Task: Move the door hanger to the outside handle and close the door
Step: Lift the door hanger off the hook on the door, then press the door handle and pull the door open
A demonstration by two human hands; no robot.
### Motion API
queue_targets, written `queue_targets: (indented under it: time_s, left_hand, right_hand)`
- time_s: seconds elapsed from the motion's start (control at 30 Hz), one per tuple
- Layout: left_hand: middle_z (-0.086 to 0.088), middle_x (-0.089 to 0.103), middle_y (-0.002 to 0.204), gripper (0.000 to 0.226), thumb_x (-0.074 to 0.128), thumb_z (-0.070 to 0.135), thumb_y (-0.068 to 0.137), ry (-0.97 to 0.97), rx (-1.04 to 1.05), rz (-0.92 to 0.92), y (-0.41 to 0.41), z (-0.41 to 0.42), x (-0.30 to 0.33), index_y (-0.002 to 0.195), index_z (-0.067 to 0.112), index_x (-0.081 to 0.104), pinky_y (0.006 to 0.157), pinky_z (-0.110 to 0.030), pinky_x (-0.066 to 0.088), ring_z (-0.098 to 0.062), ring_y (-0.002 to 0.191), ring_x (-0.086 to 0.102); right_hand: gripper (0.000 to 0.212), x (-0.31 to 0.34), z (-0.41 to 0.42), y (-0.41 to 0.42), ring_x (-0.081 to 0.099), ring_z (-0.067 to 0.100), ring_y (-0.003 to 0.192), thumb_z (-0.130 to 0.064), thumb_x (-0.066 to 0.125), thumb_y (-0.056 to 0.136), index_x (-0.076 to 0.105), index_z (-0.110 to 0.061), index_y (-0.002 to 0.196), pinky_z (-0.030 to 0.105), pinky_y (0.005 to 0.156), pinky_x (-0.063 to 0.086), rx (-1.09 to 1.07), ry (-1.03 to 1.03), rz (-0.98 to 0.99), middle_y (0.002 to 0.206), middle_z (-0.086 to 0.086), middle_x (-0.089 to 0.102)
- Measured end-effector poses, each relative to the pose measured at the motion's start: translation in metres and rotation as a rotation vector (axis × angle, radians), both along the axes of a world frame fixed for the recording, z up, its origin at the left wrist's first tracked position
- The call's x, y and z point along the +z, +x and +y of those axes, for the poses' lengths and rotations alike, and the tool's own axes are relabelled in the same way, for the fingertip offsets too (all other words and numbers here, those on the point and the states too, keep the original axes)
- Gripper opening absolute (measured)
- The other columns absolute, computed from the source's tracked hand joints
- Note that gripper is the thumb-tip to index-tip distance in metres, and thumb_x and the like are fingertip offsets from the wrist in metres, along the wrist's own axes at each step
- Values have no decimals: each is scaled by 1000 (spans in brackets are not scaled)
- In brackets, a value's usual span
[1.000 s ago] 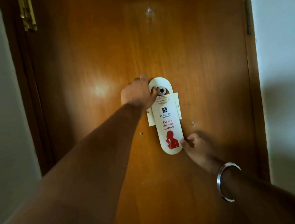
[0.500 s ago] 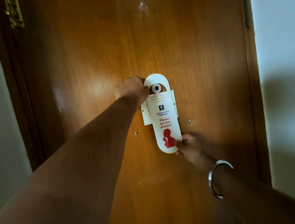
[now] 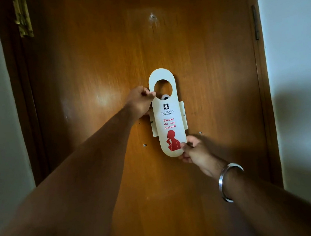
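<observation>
A white door hanger (image 3: pixel 168 116) with red "Please do not disturb" lettering lies flat against the brown wooden door (image 3: pixel 105 55). It sits raised, so a small round metal knob (image 3: pixel 164 97) shows at the bottom edge of its round hole. My left hand (image 3: pixel 141 102) pinches the hanger's left edge near the hole. My right hand (image 3: pixel 193 149) grips its rounded bottom end; a metal bangle circles that wrist. A white plate (image 3: pixel 183 115) screwed to the door is mostly hidden behind the hanger.
A brass hinge (image 3: pixel 22 18) is at the door's top left beside the dark frame. Pale walls (image 3: pixel 295 43) flank the door on both sides. A small fitting (image 3: pixel 152 17) sits high on the door, and two screw heads lie below the plate.
The hanger has been lifted upward along the door, so the knob went from the middle of its hole to the hole's bottom edge. My right hand rose with its lower end.
</observation>
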State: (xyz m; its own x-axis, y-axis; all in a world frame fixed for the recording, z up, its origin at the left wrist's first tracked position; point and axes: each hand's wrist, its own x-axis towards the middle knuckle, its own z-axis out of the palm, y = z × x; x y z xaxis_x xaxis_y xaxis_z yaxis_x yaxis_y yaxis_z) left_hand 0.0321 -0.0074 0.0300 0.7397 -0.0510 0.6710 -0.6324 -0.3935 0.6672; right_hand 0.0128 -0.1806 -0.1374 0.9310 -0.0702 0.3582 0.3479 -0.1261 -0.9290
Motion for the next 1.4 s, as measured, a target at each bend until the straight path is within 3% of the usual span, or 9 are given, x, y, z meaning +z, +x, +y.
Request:
queue_targets:
  time_s: [0.13, 0.23, 0.47, 0.63, 0.8, 0.9, 1.0, 1.2, 1.4]
  left_hand:
    - [-11, 69, 107, 12, 57, 21, 100, -158, -124, 71, -9, 9, -27, 97, 10, 57, 65, -33, 62, -25, 95, 70]
    - [-7, 74, 105, 24, 65, 22, 95, -220, -154, 133, -12, 27, -65, 106, 0, 62, 72, -36, 62, -24, 94, 73]
    - [2, 75, 106, 23, 69, 17, 91, -298, -106, 202, -42, 86, -167, 112, 8, 68, 63, -26, 61, -17, 89, 76]
    - [-3, 76, 112, 27, 67, 19, 93, -367, 32, 168, -68, 138, -210, 115, 5, 68, 73, -34, 63, -22, 95, 75]
    - [-7, 77, 106, 24, 67, 20, 94, -496, 187, 130, -97, 192, -234, 111, 3, 71, 74, -42, 64, -24, 88, 76]
    - [-2, 78, 104, 21, 66, 26, 95, -544, 246, 128, -106, 218, -251, 109, 12, 71, 75, -42, 63, -22, 89, 76]
    - [0, 77, 106, 25, 63, 35, 96, -543, 277, 136, -112, 236, -260, 113, 17, 66, 71, -37, 63, -19, 89, 75]
    - [1, 73, 110, 28, 54, 36, 101, -485, 268, 152, -115, 244, -268, 121, 17, 52, 65, -30, 61, -14, 88, 74]
    - [5, 71, 98, 26, 49, 28, 103, -489, 342, 127, -115, 251, -275, 121, 8, 49, 56, -19, 55, -6, 76, 73]
  right_hand:
    - [28, -12, 10, -2, 71, 18, 83, -23, 53, 99, 54, -14, 126, 26, 69, 58, 18, 0, 9, 107, 5, 70]
    - [26, -30, 23, -3, 72, 17, 81, -23, 54, 99, 55, -15, 124, 26, 69, 58, 35, -25, 39, 107, 5, 70]
    - [25, -88, 75, -7, 72, 20, 86, -25, 56, 98, 56, -13, 119, 26, 68, 59, 207, -136, 116, 112, 7, 68]
    - [9, -130, 120, -20, 62, 17, 70, -12, 63, 93, 56, -16, 94, 25, 57, 51, 346, -153, 160, 84, 4, 64]
    - [27, -188, 169, -31, 59, 14, 89, -16, 69, 89, 57, -10, 112, 8, 63, 47, 413, -479, 188, 97, -2, 61]
    - [36, -214, 207, -44, 63, 19, 102, -28, 65, 89, 56, -11, 120, 28, 86, 55, 406, -738, 131, 109, 4, 65]
    - [46, -233, 251, -51, 63, 27, 112, -38, 63, 89, 57, -10, 126, 37, 93, 52, 362, -1017, 70, 121, 10, 67]
    - [27, -256, 298, -47, 62, 28, 87, -33, 53, 92, 62, -9, 100, 35, 74, 48, 336, -1339, 54, 91, 11, 64]
    - [24, -283, 302, -37, 55, 18, 67, -41, 55, 88, 53, -19, 77, 24, 57, 40, 304, -1162, 92, 70, -2, 54]
